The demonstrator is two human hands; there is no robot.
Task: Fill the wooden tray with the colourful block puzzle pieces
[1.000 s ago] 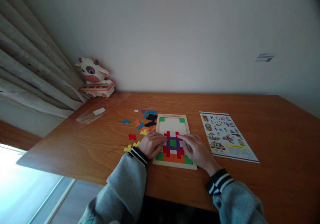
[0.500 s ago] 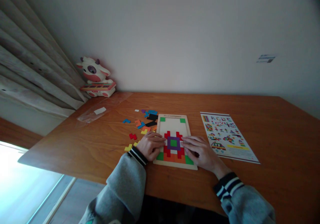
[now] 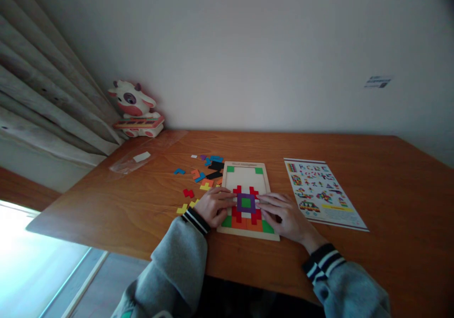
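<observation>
Two sets of fingers at the middle of the board (image 3: 248, 233) in the head view, one per side. Left fingers (image 3: 223, 197) bent, tips near the left edge of the purple frame (image 3: 246, 210); right fingers (image 3: 271, 199) bent, tips near its right edge. Exact opening and any grip on a piece: cannot tell, tips too small.

Frame around a green center (image 3: 246, 203), right between both sets of fingertips. Nearer the wearer, below the fingertips: red pieces (image 3: 239, 215), orange pieces (image 3: 252, 225) and green corners, all laid. Lower half looking mostly done. Beyond the fingertips: red prongs, then pale board base up to two green top corners (image 3: 230, 169); upper part apparently left.

Beyond and left of the left fingers, loose on the bench (image 3: 397, 190): yellow (image 3: 182, 209), red, orange, blue (image 3: 179, 171) and black pieces (image 3: 216, 166). Right of the right fingers: printed pattern sheet (image 3: 322, 190), flat.
</observation>
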